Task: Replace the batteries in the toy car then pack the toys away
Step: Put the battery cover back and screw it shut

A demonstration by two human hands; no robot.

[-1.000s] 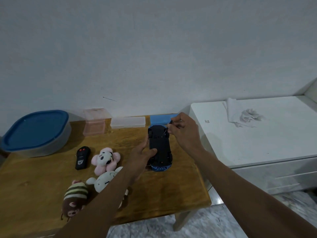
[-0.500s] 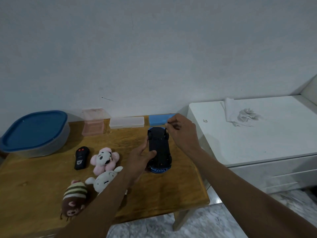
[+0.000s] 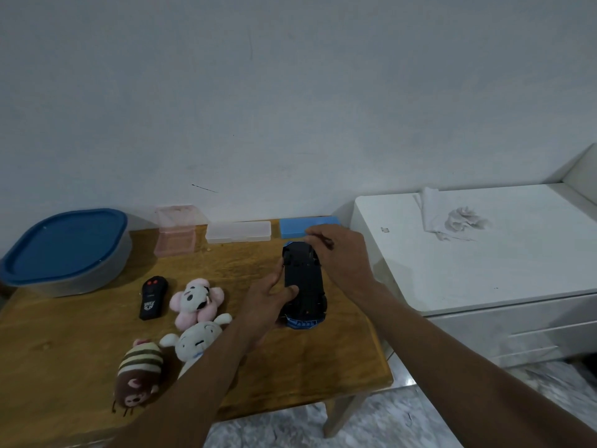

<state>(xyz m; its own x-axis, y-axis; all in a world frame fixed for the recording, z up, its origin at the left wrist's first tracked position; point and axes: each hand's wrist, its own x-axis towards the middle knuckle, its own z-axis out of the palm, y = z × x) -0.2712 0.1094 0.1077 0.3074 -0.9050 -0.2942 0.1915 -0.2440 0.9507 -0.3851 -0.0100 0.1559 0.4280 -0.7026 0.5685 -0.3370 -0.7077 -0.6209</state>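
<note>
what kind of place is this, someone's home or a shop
Most likely a room in a home, perhaps a bedroom: a small wooden table against a plain wall, plush toys lying on it, and a white cabinet with drawers beside it.

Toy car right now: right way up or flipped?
Flipped. The toy car shows its flat black underside upward, blue body only at the ends, held in the left hand.

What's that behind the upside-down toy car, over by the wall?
A flat blue case lies on the table behind the toy car, against the wall. The right hand covers part of its near edge, and nothing inside it can be seen.
</note>
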